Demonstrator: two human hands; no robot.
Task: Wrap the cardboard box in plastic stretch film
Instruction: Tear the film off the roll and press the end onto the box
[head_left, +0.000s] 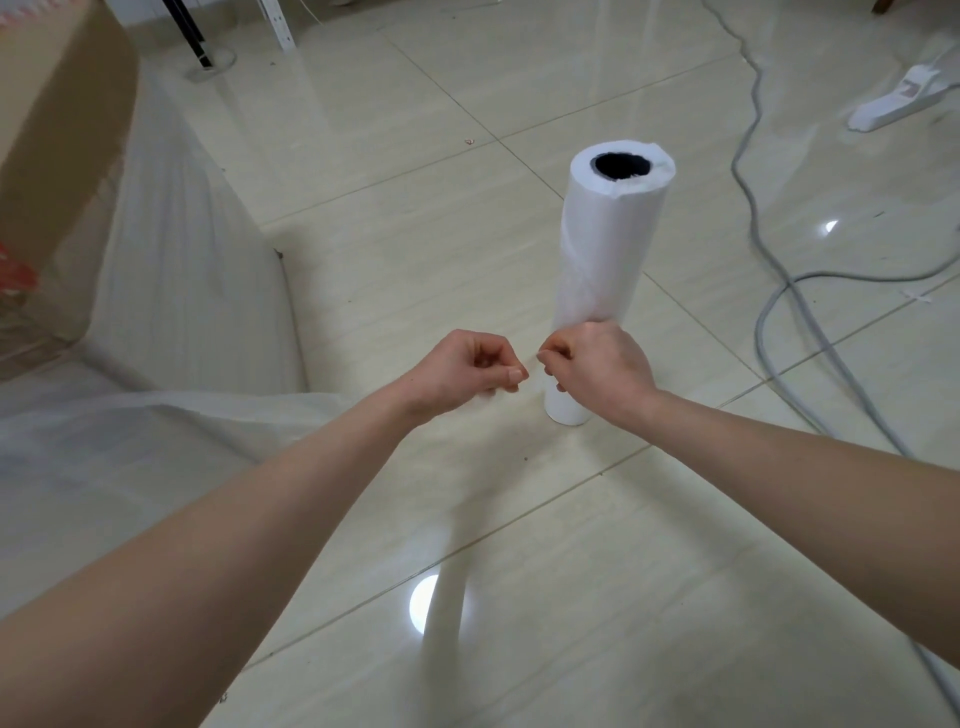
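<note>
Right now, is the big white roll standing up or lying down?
Standing up. The roll rests on its bottom end on the floor, and its dark hollow top faces up.

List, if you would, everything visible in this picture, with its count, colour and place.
cardboard box: one, brown, far left, partly under film
stretch film: one loose sheet, clear-whitish, draped from the box across the floor toward the hands
film roll: one, white, upright on the floor, centre
cable: grey, count unclear, trailing over the floor, right
power strip: one, white, upper right
pole: one, black, top left
floor: cream glossy tiles
left hand: fingers curled, apparently pinching the film's edge
right hand: likewise pinching, in front of the roll's lower part
</note>
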